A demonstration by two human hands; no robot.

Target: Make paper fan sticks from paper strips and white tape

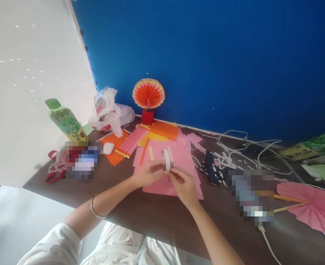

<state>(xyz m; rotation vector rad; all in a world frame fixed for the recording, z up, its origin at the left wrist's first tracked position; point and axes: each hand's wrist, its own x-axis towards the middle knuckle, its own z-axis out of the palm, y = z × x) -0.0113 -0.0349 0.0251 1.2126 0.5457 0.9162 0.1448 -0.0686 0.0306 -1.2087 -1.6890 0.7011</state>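
A roll of white tape (166, 159) stands on edge between my hands, above pink paper sheets (162, 187). My left hand (148, 173) grips the roll from the left, thumb and fingers closed at its lower rim. Pinched at the roll's near side are the fingertips of my right hand (184, 184); whether a loose tape end lies between them is too small to tell. On the pink sheets beyond lie an orange paper strip (144, 151) and a short yellow strip (151, 153). A pleated pink paper piece (133, 140) with yellow-orange edges lies behind them.
A round paper fan (148, 95) stands on a red base at the wall. Left are a green-capped bottle (67, 123), a plastic bag (109, 112) and a white case (108, 148). Right are tangled cables (234, 147), a dark tool (212, 167) and a pink fan (314, 208).
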